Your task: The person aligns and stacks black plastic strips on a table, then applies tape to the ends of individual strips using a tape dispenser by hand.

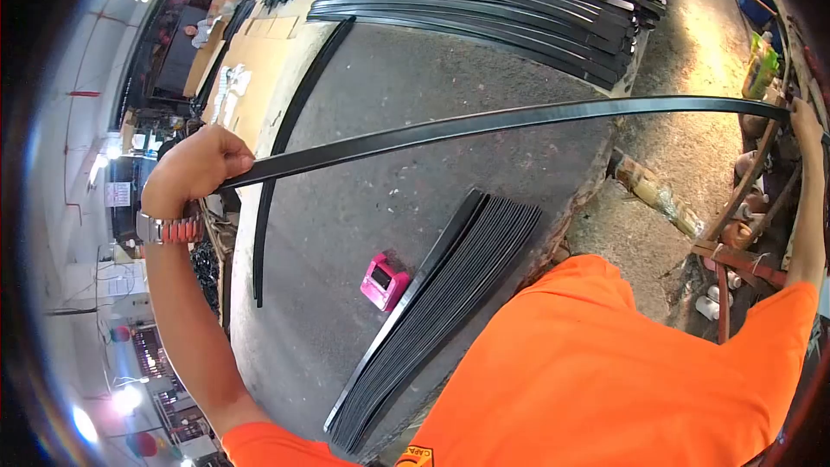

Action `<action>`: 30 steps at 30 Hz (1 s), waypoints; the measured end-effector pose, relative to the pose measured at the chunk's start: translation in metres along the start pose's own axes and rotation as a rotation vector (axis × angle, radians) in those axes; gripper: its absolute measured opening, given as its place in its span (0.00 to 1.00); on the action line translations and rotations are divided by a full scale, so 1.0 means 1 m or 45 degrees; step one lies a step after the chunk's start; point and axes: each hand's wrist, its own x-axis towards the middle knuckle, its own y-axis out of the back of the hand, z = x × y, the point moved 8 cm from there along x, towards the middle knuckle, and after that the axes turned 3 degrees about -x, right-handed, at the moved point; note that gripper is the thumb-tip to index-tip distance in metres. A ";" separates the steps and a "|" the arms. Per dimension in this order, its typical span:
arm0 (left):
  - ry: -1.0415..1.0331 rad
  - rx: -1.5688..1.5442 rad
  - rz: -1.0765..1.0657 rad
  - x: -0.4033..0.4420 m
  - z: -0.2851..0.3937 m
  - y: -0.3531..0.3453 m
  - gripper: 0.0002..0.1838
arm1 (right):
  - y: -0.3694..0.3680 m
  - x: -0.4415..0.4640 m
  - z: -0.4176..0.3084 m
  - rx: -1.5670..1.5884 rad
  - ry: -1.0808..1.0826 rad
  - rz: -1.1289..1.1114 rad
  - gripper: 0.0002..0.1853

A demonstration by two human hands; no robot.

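Note:
A long black flat strip (484, 124) stretches across the view above the grey work surface (337, 268), bowing slightly upward. Its left end is gripped by my left hand (197, 164), closed with thumb and fingers pressed on it. At the far right my right hand (806, 121) is wrapped round the other end, partly lost in the dark edge of the view. Below the strip lies a fanned stack of similar black strips (441, 311). Beside that stack sits a small pink device (384, 282) with a dark window. Another single strip (285, 147) lies along the left side of the surface.
A large pile of black strips (510, 4) covers the back of the surface. Brown cardboard (268, 60) lies at the back left, with a person (201, 32) beyond it. On the right are a wooden frame (735, 255), a taped bundle (661, 192) and a white cup (709, 304).

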 end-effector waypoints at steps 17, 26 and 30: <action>-0.014 0.111 0.103 0.038 0.017 0.022 0.08 | 0.037 -0.090 0.030 0.253 -0.091 0.007 0.13; -0.114 0.016 0.371 0.047 -0.021 0.029 0.06 | 0.037 -0.099 0.021 0.307 -0.170 -0.065 0.10; -0.002 -0.010 0.257 0.046 -0.024 0.029 0.06 | 0.037 -0.096 0.015 0.325 -0.167 -0.087 0.10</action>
